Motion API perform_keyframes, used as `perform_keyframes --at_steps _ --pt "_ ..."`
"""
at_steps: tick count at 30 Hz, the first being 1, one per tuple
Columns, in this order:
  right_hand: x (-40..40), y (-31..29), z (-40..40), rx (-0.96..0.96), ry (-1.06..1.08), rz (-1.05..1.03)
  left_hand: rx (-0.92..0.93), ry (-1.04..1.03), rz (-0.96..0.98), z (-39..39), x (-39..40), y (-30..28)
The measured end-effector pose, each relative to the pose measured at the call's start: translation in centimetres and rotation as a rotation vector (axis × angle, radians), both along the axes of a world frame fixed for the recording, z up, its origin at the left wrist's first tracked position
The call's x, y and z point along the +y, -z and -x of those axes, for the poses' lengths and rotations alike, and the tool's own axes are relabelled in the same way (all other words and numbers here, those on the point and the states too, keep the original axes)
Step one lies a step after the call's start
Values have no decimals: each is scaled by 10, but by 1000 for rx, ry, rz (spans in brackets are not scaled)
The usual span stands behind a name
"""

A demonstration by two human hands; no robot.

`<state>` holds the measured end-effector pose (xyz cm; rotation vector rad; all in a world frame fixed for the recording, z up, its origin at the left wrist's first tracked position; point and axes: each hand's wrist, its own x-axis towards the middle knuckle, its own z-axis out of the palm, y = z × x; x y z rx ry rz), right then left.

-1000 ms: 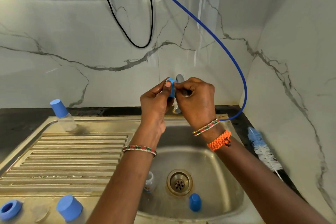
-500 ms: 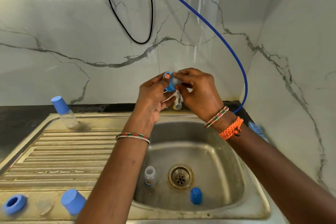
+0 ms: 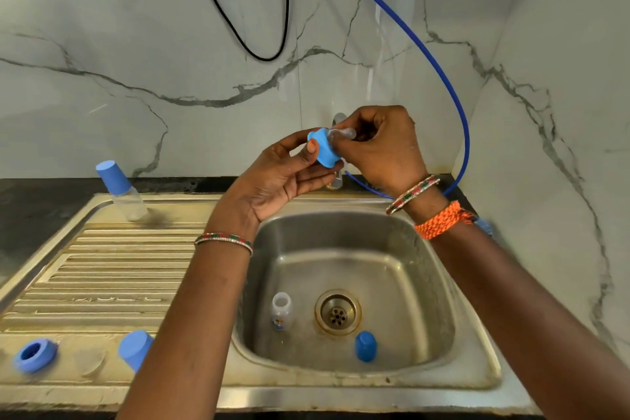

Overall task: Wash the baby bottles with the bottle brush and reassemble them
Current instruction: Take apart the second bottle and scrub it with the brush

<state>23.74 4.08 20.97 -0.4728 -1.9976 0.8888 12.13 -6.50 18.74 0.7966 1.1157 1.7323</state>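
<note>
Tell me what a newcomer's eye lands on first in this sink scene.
First, the two hands raised over the sink: the left hand holds a blue screw ring while the right hand pinches a clear teat poking through it. Next, down in the steel basin, an open bottle and a blue cap flank the drain.

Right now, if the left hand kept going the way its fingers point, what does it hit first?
The left hand, holding the blue collar, points up and right at the right hand, so it would probably meet that first. They look almost touching already, though depth is unclear from this view.
</note>
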Motion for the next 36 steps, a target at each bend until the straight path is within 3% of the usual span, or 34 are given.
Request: perform_keyframes --at_steps 3,12,18,21,25,27,33,36 --pt "-3 1 5 -48 20 -82 -29 -67 -12 -2 2 5" --pt "5 -6 -2 -471 -30 -251 26 -101 113 -2 0 18" --pt "3 13 3 -537 51 -289 101 -107 183 -3 5 24" --pt "6 22 2 -404 39 -112 128 -97 217 2 5 17" --pt "19 12 2 -80 -167 601 155 -130 148 5 10 3" --pt "23 6 0 -39 -269 842 204 -153 140 6 11 -2" --pt "21 14 -3 102 -391 1051 373 -208 112 3 8 -7" --pt "15 20 0 181 -372 1022 479 -222 115 2 7 -10"
